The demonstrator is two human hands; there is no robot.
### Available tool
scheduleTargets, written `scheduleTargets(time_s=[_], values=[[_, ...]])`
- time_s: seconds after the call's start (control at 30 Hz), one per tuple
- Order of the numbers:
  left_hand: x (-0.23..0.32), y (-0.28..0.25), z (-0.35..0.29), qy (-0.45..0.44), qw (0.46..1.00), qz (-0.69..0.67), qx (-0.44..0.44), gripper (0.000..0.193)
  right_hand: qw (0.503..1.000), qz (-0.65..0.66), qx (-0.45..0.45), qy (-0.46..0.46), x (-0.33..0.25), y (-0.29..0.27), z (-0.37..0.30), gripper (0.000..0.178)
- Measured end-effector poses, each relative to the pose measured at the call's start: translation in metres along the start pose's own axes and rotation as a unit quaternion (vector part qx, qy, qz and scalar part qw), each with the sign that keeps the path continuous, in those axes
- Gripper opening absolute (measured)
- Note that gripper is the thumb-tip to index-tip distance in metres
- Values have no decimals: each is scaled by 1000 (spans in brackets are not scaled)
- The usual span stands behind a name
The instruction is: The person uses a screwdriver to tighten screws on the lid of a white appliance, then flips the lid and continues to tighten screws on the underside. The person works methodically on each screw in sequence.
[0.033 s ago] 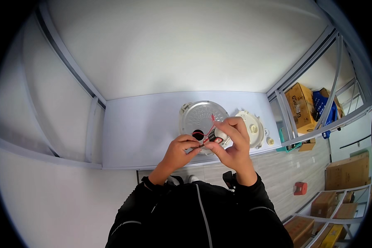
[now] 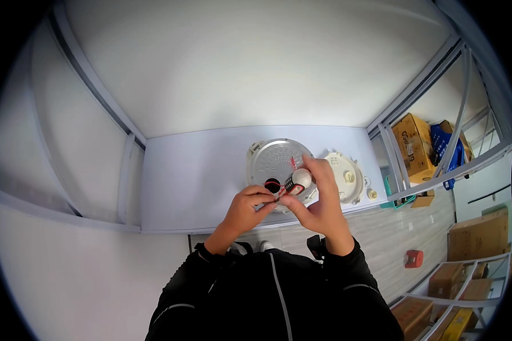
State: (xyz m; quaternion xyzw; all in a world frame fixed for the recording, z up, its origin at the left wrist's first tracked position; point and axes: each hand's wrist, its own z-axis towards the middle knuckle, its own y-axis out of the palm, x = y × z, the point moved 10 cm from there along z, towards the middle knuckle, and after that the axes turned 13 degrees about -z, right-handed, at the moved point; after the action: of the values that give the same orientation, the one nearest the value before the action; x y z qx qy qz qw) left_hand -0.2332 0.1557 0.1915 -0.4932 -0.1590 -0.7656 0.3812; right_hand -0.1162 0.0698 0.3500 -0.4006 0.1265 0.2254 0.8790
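Pale grey table (image 2: 190, 176) stretches before me, the largest thing within reach, and the work sits on its right part, probably so that it lies under both my hands. On it is the shiny round pan (image 2: 267, 162), lying flat just beneath my hands, perhaps to act as a steady base. Smaller again, the cream cover (image 2: 351, 181) lies to the right of the pan, out of the way yet near. My right hand (image 2: 325, 206) and left hand (image 2: 246, 208) meet over the pan's near side, which I take to be for fine work at close range. Between the thumb and forefinger of the right lies the cylinder (image 2: 299, 181), white at 1 end and banded black and red; the hand is half open about it, likely to steady it while leaving the end bare, though I cannot tell how firmly the fingers press. The yellowish ring (image 2: 372, 194) sits apart, right of the cover. Thinnest is the red wire (image 2: 293, 163), with 1 tip standing up beyond the cylinder; my left fingertips are pinched closed on part of it, as such a slight thing needs.
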Motion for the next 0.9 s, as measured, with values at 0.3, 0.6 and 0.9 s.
scheduleTargets(time_s=[0.3,0.6,0.9], values=[[-4,2,1,-20,1000,21,-2,14,999,45,-4,8,9,8,-15,76],[-6,0,-6,-7,999,39,16,17,995,-8,76,69,11,0,-7,70],[3,2,-6,20,998,60,12,18,979,74,179,55,14,-24,-13,44]])
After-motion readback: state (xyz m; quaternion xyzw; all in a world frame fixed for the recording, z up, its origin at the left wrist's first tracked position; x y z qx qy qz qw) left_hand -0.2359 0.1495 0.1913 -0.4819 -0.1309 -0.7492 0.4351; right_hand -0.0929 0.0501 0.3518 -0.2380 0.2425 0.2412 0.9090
